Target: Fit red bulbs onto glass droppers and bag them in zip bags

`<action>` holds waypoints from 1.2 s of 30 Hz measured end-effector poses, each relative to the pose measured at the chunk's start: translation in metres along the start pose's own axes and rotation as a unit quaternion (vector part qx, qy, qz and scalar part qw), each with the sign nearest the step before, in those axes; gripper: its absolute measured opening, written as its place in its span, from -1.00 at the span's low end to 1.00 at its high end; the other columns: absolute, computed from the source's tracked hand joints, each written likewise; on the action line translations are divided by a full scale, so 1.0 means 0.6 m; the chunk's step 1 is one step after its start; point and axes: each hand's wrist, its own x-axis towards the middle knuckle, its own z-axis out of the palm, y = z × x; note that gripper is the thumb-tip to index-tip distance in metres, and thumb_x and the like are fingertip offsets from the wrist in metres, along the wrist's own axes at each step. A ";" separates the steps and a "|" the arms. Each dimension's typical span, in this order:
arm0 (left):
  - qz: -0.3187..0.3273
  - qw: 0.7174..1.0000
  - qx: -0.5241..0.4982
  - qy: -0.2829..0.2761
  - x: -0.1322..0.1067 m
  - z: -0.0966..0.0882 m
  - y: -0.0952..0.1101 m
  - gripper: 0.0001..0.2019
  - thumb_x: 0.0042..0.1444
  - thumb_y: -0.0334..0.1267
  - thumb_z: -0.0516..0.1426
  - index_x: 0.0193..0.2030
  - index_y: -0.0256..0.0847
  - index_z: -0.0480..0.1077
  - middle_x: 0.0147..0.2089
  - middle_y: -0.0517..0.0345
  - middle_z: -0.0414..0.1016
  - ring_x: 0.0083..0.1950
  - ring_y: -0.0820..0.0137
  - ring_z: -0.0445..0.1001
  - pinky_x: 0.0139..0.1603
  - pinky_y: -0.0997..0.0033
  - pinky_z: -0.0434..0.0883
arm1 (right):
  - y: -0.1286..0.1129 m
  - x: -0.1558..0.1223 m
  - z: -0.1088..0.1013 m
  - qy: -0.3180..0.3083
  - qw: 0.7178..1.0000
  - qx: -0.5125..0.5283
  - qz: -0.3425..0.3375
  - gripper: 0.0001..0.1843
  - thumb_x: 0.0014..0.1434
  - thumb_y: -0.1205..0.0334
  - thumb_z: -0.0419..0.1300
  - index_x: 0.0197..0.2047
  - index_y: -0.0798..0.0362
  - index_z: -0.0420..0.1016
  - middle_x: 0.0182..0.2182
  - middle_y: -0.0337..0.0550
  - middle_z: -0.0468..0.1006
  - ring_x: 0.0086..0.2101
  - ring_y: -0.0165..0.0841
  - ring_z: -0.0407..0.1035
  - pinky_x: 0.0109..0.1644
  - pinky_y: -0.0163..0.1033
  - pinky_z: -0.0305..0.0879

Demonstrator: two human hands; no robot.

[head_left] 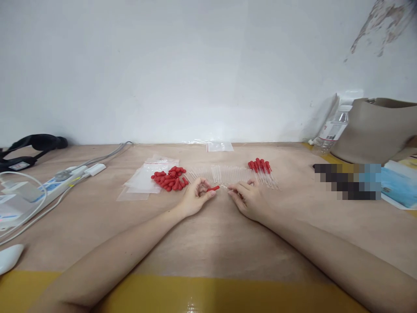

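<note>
One yellow strip (182, 291) runs along the near edge, well this side of the row of clear tubes (230, 174), the landmark I take bearings from at my distant screen. Also nearer than the row, far to its left, lies a white rounded object (10, 258).

Just this side of the row I see both hands at work. The left hand (197, 198) is pinched shut around a red bulb (214, 188), gripping it low, I judge, so that its narrow end is free. The right hand (247, 200) has its fingertips closed on a thin clear tube (224, 186), aimed toward the bulb; I cannot tell whether the two touch.

Beside the row's left end sits a pile of red bulbs (169, 178), probably there for the left hand's easy reach, with plastic bags (140, 178) next to it. At the row's right end lie capped tubes (260, 169), red tops facing away, seemingly grouped apart from the bare ones.

Beyond the row is a small bag (221, 147); a water bottle (332, 128) leans far to its right, before the wall (195, 65).
</note>
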 end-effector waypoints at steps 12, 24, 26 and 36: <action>-0.046 0.996 -0.061 -0.054 0.002 0.002 0.006 -0.69 -0.06 -0.18 0.18 -0.19 -0.29 0.31 -0.28 0.06 0.45 -0.31 0.43 0.44 -0.25 0.38 0.40 | -0.001 -0.001 0.002 -0.040 0.998 -0.001 -0.038 -0.75 0.20 0.23 -0.05 -0.20 0.07 0.42 -0.34 -0.15 0.53 -0.40 -0.44 0.34 -0.17 -0.24 0.02; 0.000 0.997 0.035 -0.063 -0.006 0.000 0.016 -0.78 -0.01 -0.17 0.14 -0.30 -0.29 0.40 -0.38 0.11 0.47 -0.38 0.44 0.41 -0.35 0.47 0.36 | 0.013 -0.003 0.011 -0.063 0.995 0.042 -0.059 -0.74 0.22 0.21 -0.06 -0.18 0.02 0.44 -0.33 -0.17 0.52 -0.36 -0.47 0.34 -0.19 -0.24 0.02; 0.008 0.996 0.057 -0.062 -0.007 -0.001 0.018 -0.79 -0.01 -0.17 0.13 -0.30 -0.29 0.40 -0.40 0.12 0.46 -0.40 0.45 0.40 -0.37 0.47 0.35 | 0.014 -0.002 0.009 -0.068 0.995 0.046 -0.060 -0.74 0.21 0.21 -0.04 -0.17 0.00 0.44 -0.34 -0.18 0.52 -0.37 -0.47 0.34 -0.19 -0.24 0.01; 0.059 0.981 0.166 -0.086 -0.010 -0.001 0.028 -0.83 0.05 -0.22 0.09 -0.30 -0.25 0.43 -0.38 0.15 0.48 -0.37 0.45 0.40 -0.36 0.51 0.31 | 0.012 0.003 -0.006 -0.096 0.994 -0.006 -0.059 -0.73 0.21 0.21 -0.04 -0.19 -0.06 0.47 -0.40 -0.24 0.50 -0.47 -0.48 0.26 -0.20 -0.23 -0.07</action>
